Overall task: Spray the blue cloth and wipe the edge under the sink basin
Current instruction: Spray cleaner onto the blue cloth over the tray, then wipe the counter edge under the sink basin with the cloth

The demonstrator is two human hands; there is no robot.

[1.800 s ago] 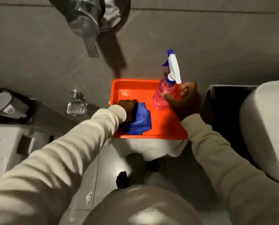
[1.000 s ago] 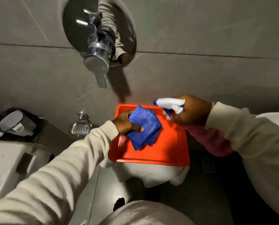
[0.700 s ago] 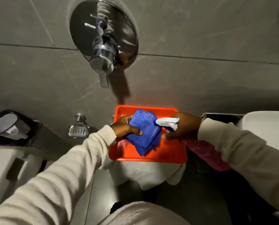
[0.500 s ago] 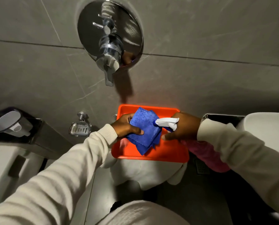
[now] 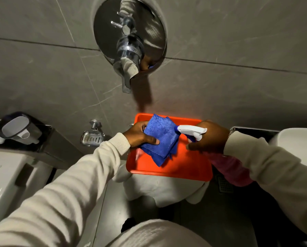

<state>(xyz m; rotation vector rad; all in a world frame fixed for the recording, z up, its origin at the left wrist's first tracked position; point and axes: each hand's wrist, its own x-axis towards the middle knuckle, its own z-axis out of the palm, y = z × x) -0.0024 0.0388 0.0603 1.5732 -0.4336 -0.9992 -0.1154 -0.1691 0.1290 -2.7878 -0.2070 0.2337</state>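
My left hand (image 5: 139,135) grips a folded blue cloth (image 5: 162,138) and holds it up over an orange tray (image 5: 183,168). My right hand (image 5: 209,139) is wrapped around a pink spray bottle (image 5: 233,171); its white nozzle (image 5: 190,130) points left and almost touches the cloth. The bottle's body runs back under my right sleeve and is partly hidden. The white sink basin (image 5: 299,141) shows at the right edge, with its underside out of sight.
The tray rests on a white stool or seat (image 5: 163,191). A chrome mixer tap (image 5: 128,50) juts from the grey tiled wall above. A chrome soap dish (image 5: 92,138) and a dark dispenser (image 5: 15,129) lie left. A floor drain (image 5: 225,184) is lower right.
Both hands lifted the cloth and the bottle off the tray. The bottle tipped sideways and its nozzle came up close to the cloth; over the last half second both hands have barely moved.
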